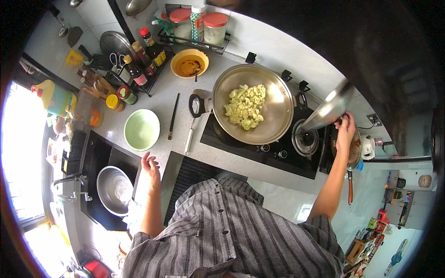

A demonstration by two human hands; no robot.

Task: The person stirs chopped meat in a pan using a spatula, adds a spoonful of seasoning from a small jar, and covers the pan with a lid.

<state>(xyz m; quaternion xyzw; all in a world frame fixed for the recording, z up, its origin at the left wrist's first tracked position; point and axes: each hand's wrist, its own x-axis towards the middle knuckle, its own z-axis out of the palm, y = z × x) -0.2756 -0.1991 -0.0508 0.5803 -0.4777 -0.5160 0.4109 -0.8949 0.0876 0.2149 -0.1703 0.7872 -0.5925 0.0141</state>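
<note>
My right hand (344, 128) grips the knob of a shiny metal wok lid (328, 106), which is tilted on edge above the right burner (305, 137). Left of it, a wide steel wok (274, 121) with black side handles stands uncovered on the black gas hob (240, 147). Pale cauliflower florets (246, 106) lie heaped in the wok. Over the counter's front edge my left hand (150, 168) holds nothing, its fingers loosely curled and apart. Just beyond it sits a pale green bowl (142, 129) with no food visible inside.
Black chopsticks (174, 116) and a metal-handled utensil (189, 137) lie left of the wok. Behind them stand a yellow bowl of brownish liquid (189, 63) and sauce bottles (135, 71). A steel basin (115, 190) sits in the sink. A wooden-handled pan (354, 149) is at the far right.
</note>
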